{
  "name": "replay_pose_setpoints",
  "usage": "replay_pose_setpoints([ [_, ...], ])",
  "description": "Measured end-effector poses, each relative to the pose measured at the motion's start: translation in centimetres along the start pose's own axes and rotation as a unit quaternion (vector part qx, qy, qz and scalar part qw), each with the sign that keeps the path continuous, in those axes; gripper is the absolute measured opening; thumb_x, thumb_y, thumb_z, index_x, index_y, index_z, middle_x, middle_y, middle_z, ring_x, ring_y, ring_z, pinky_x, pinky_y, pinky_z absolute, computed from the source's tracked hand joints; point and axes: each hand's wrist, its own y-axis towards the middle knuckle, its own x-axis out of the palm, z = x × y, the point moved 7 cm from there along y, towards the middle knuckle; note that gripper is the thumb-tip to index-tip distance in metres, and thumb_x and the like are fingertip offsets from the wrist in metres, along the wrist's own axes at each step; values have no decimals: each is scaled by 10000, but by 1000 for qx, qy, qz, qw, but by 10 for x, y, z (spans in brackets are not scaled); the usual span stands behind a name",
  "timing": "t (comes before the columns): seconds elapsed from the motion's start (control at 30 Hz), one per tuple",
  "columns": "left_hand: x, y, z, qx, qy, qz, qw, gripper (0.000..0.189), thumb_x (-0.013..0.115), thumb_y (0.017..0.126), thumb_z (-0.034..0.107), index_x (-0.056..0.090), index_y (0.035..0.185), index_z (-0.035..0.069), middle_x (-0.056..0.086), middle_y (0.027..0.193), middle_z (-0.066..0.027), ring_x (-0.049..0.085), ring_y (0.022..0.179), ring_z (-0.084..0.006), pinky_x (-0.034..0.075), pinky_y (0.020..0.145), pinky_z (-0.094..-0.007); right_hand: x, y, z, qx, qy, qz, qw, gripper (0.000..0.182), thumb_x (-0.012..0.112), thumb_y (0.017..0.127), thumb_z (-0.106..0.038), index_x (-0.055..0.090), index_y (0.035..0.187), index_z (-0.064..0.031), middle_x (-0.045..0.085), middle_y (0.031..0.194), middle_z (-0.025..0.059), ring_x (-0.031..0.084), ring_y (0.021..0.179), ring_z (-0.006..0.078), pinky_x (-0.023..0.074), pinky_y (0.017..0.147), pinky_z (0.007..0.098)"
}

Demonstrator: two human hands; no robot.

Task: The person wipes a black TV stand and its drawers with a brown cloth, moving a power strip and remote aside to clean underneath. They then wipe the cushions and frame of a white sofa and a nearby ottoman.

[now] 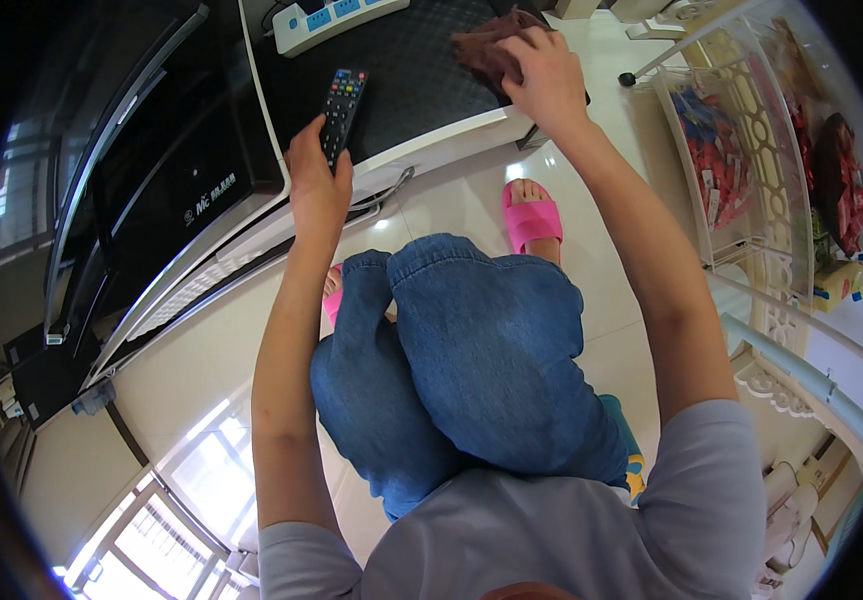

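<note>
My left hand (319,169) grips the lower end of a black remote control (343,105), whose coloured buttons face up above the black top of a low cabinet (394,90). At the cabinet's right end, my right hand (548,79) holds a crumpled brown cloth (495,49) against the top. Some of the cloth is hidden under my fingers. A white power strip (334,21) lies at the cabinet's back, above the remote in the picture.
A glossy black appliance panel (176,172) stands at left. A grey cable (394,191) hangs at the cabinet's front edge. On the right is a wheeled rack with a clear bin (701,202) of red and blue packets. My feet wear pink slippers (533,217) on the tiled floor.
</note>
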Motion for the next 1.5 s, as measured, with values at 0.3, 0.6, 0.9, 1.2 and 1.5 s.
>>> replay_pose_setpoints([
  [0.3, 25, 40, -28, -11, 68, 10, 998, 549, 660, 816, 78, 443, 1316, 8, 484, 1302, -219, 454, 1189, -401, 373, 1024, -440, -8, 11, -2, 76, 3, -31, 997, 333, 683, 688, -145, 641, 1019, -133, 572, 1106, 105, 525, 1077, 330, 469, 869, 470],
  [0.6, -65, -40, 55, 133, -140, -127, 973, 336, 687, 780, 42, 635, 1112, 46, 565, 1279, -160, 539, 1155, -347, 438, 976, -391, -9, -27, -53, 113, 206, -131, 963, 350, 688, 699, -223, 655, 1033, -125, 624, 1001, 106, 596, 935, 319, 513, 785, 410],
  [0.9, -225, -51, -29, 38, 77, 158, 984, 283, 611, 910, 115, 625, 1187, 60, 562, 1295, -132, 515, 1205, -296, 416, 996, -377, -80, 84, -204, 91, 545, 43, 832, 432, 682, 785, -231, 601, 1162, -37, 660, 1042, 131, 643, 971, 237, 502, 829, 359],
  [1.2, -206, -58, -106, -46, 259, 152, 953, 412, 383, 1009, 257, 473, 1354, 51, 435, 1429, -149, 351, 1363, -311, 239, 1139, -440, 7, 116, -307, -145, 123, 13, 982, 633, 679, 784, -436, 513, 1321, -145, 428, 1373, 174, 335, 1348, 345, 227, 1092, 588],
  [1.5, -209, -59, -105, -41, 223, 181, 957, 410, 423, 984, 241, 489, 1340, 50, 446, 1420, -155, 374, 1349, -310, 259, 1126, -443, 48, 172, -309, -170, 101, -79, 977, 602, 605, 726, -464, 550, 1297, -281, 510, 1341, 158, 437, 1273, 366, 235, 1098, 559],
])
